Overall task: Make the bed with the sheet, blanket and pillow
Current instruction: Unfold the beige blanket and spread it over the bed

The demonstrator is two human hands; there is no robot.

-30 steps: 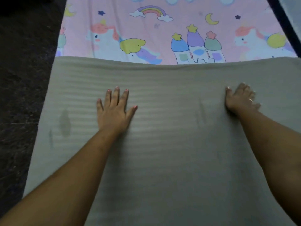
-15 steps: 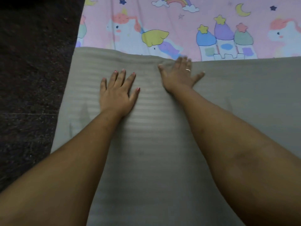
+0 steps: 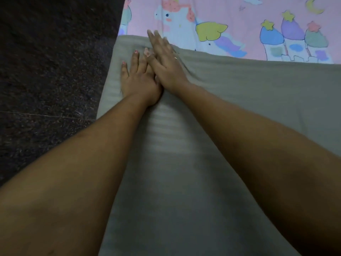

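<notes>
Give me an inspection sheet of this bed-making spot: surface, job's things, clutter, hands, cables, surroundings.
Surface: bed covered by a pink unicorn-print sheet, visible beyond the blanket.
Job's things: grey striped blanket spread over the near part of the sheet, slightly rippled near its far left corner; pillow not in view.
Clutter: nothing seen.
Hands: left hand lies flat on the blanket near that corner, fingers straight; right hand, blurred, lies partly over the left hand's fingers, fingers straight, reaching to the blanket's far edge. Neither has a grip on anything.
Cables: nothing seen.
Surroundings: dark speckled floor left of the bed.
</notes>
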